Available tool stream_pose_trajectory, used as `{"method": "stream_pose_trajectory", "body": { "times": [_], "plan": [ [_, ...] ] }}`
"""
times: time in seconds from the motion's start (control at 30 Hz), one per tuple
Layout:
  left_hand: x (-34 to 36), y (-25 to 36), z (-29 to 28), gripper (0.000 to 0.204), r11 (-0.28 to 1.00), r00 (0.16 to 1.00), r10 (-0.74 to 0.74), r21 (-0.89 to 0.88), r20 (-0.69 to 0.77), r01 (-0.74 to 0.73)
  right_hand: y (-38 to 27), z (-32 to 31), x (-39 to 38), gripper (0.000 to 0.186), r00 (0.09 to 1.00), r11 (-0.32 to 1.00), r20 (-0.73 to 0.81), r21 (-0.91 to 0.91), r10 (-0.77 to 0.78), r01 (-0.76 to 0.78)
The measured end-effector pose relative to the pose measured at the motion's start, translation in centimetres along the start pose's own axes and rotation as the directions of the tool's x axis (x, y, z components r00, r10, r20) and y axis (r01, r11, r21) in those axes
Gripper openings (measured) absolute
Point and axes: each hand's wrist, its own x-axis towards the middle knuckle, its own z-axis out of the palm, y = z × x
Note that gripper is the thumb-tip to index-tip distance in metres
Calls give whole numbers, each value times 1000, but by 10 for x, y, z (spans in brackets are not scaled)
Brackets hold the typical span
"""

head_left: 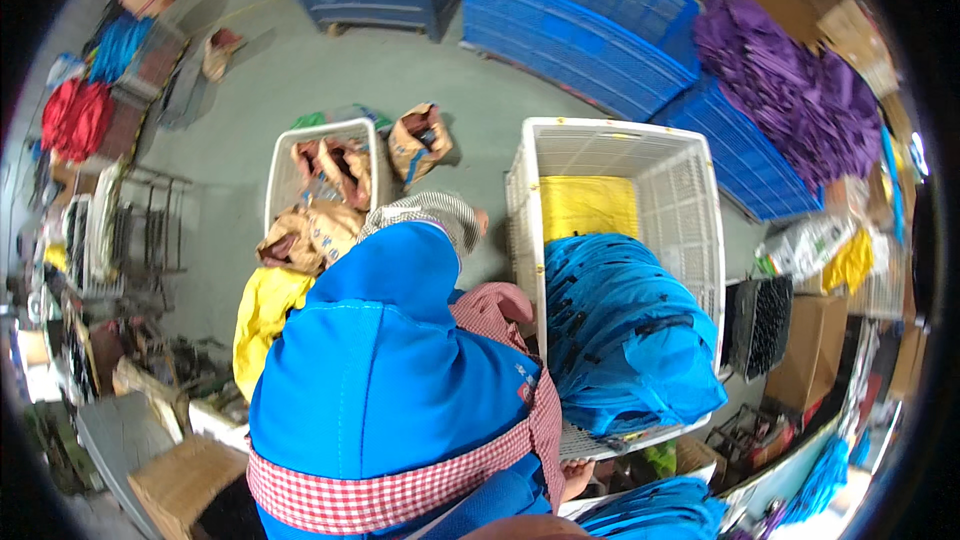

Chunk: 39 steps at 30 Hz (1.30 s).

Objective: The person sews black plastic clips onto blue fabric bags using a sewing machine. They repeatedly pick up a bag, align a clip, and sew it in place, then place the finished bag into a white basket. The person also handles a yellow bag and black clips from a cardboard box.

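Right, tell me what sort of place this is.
Probably a sewing workshop or fabric store: a white crate holds layered blue fabric, purple fabric is heaped over a blue bin, and cardboard boxes stand at the right.

A grey-green floor (235,125) spreads beneath a dark blue wheeled bin (370,0) and a large blue mesh crate (560,35), with a metal frame (150,216) standing on the left, cardboard boxes (808,350) on the right and bright light near both rims

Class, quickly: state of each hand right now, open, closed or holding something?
Left hand: not in view; cannot be told.
Right hand: partly hidden; cannot be told.
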Motion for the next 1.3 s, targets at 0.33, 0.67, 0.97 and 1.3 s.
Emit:
{"method": "stream_pose_trajectory", "body": {
  "times": [0.33, 0.67, 0.97, 1.3],
  "plan": [
    [-151, 24, 81, 19, 951, 964, -265, -157, 23, 266, -52, 83, 161, 59, 958, 881, 285, -457, 16, 121],
    [-188, 61, 113, 19, 824, 852, -504, -375, -142, 425, -38, 121, 275, 39, 932, 593, 320, -721, -172, 357],
    [-216, 67, 143, 19, 761, 784, -609, -373, -124, 532, -86, 139, 270, 48, 309, -223, 667, -587, -678, 778],
    [-138, 132, 85, 19, 896, 786, -432, -110, -442, 431, -99, 117, 230, 56, 817, 582, 203, -612, -540, 536]
  ]
}}
